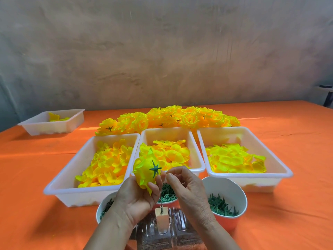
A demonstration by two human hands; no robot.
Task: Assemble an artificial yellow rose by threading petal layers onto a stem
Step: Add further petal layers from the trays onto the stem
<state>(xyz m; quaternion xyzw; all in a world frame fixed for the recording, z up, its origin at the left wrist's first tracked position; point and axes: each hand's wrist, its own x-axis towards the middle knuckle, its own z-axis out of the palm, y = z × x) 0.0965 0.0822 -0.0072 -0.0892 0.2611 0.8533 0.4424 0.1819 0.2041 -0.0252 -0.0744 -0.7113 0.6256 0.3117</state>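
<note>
Just above the thin metal spike [160, 197], the left hand [133, 197] gripped a layered yellow fabric rose [144, 165] — green star-shaped calyx [155, 169] showing — the right hand [187, 188] pinched, contents unclear.

yellow on orange, with touches of green
the surface [36, 177] is bright orange. the trays [61, 179] are white, and their petals [106, 163] are yellow, warmer at the left and lemon at the right. the rose [144, 172] is vivid yellow with a dark green star calyx [155, 169]. the piled roses [171, 117] shade from yellow to orange. the cups [225, 186] are white inside and orange outside, holding green pieces. the wall [162, 51] is mottled grey-brown.
</note>
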